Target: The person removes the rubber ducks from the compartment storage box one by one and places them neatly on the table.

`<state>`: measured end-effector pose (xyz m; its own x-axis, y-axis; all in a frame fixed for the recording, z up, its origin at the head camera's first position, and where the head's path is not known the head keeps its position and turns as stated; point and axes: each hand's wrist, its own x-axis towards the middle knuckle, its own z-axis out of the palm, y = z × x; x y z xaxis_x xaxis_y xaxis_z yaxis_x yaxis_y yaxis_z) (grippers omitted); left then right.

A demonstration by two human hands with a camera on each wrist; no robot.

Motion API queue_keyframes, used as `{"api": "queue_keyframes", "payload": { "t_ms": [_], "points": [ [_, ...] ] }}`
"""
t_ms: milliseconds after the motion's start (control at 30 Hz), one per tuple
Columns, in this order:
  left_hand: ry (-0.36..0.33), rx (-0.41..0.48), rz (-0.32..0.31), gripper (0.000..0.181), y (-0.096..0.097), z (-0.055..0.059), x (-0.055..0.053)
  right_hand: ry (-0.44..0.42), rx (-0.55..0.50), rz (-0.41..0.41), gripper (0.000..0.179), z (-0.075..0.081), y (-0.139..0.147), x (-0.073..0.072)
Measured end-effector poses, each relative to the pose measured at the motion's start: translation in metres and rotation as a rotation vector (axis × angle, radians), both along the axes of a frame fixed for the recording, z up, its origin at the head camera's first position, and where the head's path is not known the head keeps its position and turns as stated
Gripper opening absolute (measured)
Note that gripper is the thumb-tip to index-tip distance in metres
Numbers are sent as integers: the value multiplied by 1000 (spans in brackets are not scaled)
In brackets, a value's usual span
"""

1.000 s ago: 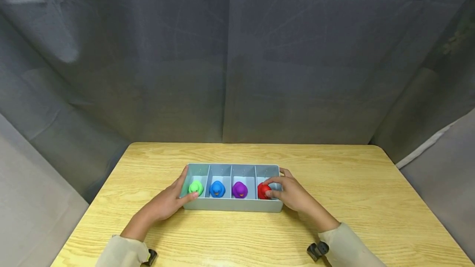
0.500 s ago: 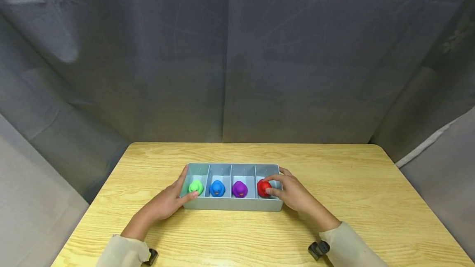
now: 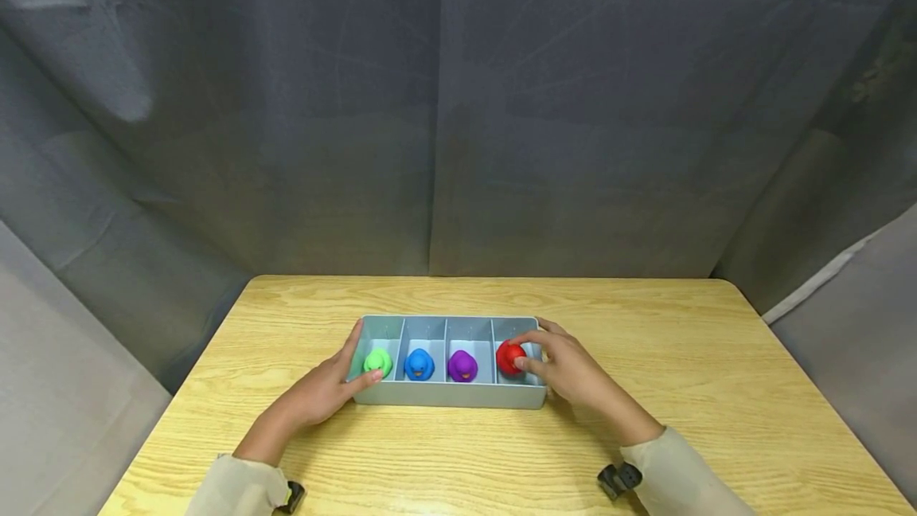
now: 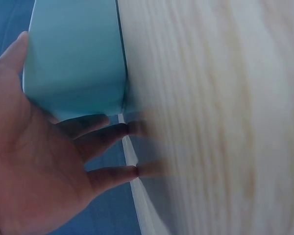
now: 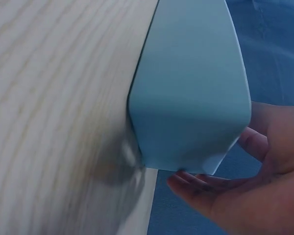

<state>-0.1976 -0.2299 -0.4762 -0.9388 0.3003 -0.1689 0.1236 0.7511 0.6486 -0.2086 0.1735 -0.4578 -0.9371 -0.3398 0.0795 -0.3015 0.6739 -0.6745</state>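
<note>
A grey-blue divided box (image 3: 450, 396) sits on the wooden table, a rubber duck in each compartment. From left to right they are a green duck (image 3: 377, 362), a blue duck (image 3: 419, 365), a purple duck (image 3: 462, 367) and a red duck (image 3: 509, 358). My left hand (image 3: 320, 390) holds the box's left end, thumb over the front rim by the green duck, fingers along the side. With thumb and index finger my right hand (image 3: 573, 369) pinches the red duck in the rightmost compartment. Its other fingers lie outside the box's right end, as the right wrist view shows.
The light wood table (image 3: 444, 452) reaches back to a dark grey curtain (image 3: 444, 118). Paler panels (image 3: 64, 388) flank both sides. Small black devices (image 3: 619, 481) are strapped at the sleeve cuffs.
The red duck has shifted slightly toward the back of its compartment between the right thumb and index finger. The left hand, the box and the other ducks stay put.
</note>
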Motion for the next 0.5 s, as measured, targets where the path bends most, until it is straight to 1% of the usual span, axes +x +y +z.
{"api": "queue_keyframes", "payload": {
  "t_ms": [167,400,500],
  "points": [
    [4,2,-3,92,0,0,0,25,-7,6,23,5,2,0],
    [-6,6,-1,92,0,0,0,-19,-76,5,25,10,5,-1],
    [-4,3,0,92,0,0,0,-22,-105,9,27,13,6,-1]
  ]
}}
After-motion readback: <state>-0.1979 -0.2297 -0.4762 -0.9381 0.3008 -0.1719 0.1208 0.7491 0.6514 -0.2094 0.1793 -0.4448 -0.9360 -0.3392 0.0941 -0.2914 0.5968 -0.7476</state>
